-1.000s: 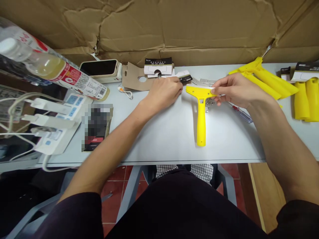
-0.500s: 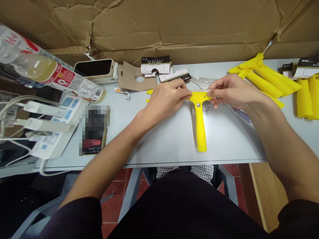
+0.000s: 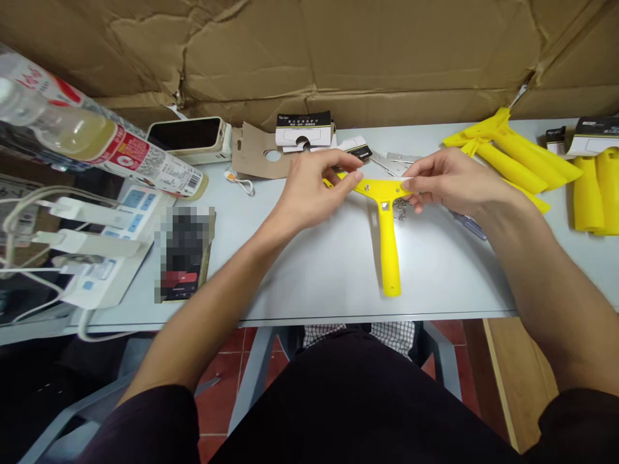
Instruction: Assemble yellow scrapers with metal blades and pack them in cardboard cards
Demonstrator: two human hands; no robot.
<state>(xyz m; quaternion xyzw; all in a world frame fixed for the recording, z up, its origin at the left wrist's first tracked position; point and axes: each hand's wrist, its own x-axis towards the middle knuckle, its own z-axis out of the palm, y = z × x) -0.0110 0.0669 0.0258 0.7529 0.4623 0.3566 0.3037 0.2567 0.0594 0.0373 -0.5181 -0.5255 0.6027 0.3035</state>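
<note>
Scraper (image 3: 389,248): yellow, T-shaped, over the middle of the surface (image 3: 319,277).
Left hand (image 3: 314,187): grip part-open, thumb at scraper's left end.
Right hand (image 3: 449,180): grip pinching scraper's right end.

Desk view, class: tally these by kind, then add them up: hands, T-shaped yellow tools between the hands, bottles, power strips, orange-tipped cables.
Hands (left hand, right hand): 2
T-shaped yellow tool between them: 1
Bottles: 2
Power strip: 1
Orange-tipped cable: 1
Total: 7

White table (image 3: 309,277) (bottles (image 3: 145,158), yellow handles (image 3: 527,154) atop)
</note>
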